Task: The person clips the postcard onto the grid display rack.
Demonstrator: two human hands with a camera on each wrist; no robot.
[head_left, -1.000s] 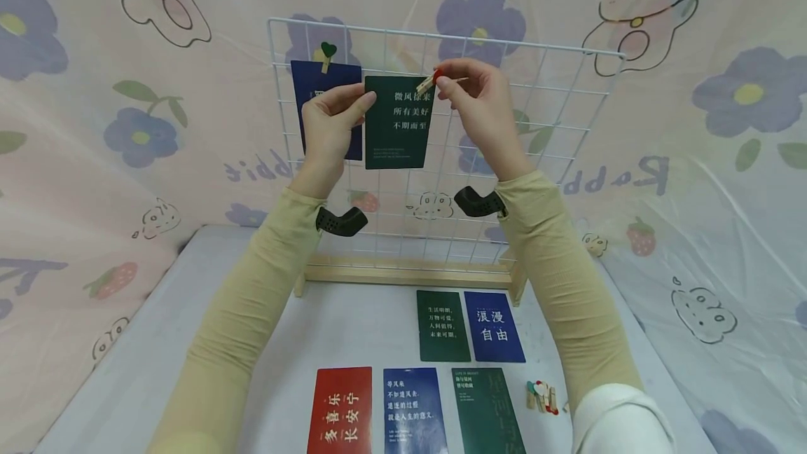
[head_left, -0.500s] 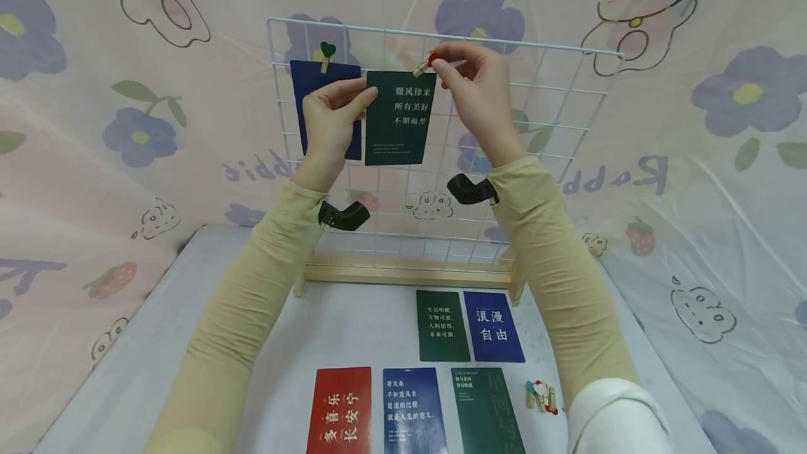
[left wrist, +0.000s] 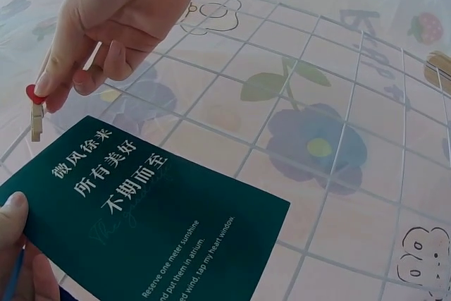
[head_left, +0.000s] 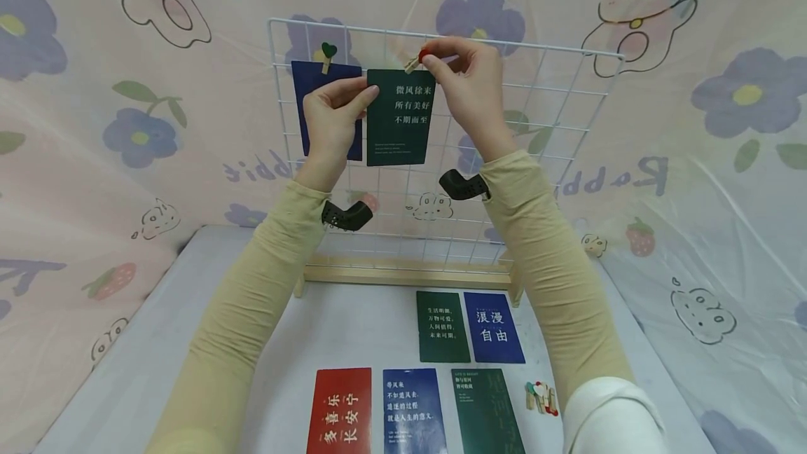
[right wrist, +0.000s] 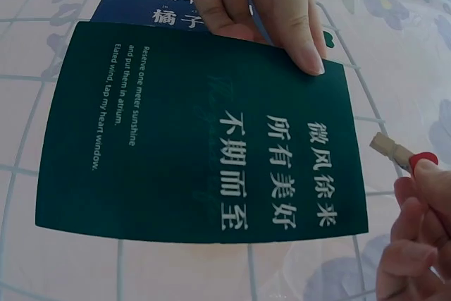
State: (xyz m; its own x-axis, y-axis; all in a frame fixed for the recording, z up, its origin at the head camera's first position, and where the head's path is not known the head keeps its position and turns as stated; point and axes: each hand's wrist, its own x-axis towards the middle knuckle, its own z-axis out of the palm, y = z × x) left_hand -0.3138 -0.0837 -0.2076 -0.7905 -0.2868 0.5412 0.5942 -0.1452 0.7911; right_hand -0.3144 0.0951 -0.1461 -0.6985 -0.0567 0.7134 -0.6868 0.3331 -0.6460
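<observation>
A white wire grid [head_left: 567, 90] stands upright on a wooden base. My left hand [head_left: 362, 98] pinches the left edge of a dark green card [head_left: 400, 125] with white characters and holds it flat against the grid. My right hand [head_left: 430, 60] pinches a small wooden peg with a red heart [head_left: 415, 59] just above the card's top edge. The left wrist view shows the peg [left wrist: 35, 114] just off the card's [left wrist: 148, 223] corner. In the right wrist view the peg [right wrist: 394, 153] points at the card [right wrist: 197, 139]. Behind my left hand a blue card [head_left: 302, 97] hangs from a green-heart peg [head_left: 326, 53].
The wooden base [head_left: 410, 272] sits on a white table [head_left: 126, 370]. In front of it lie a green card [head_left: 443, 326] and a blue card [head_left: 494, 326], then nearer me a red [head_left: 340, 412], a blue [head_left: 412, 412] and a green card [head_left: 487, 412]. Several pegs [head_left: 541, 396] lie at the right.
My right hand has carried the peg up and slightly left, from beside the card's upper right corner to just above its top edge. The left hand and card have risen slightly.
</observation>
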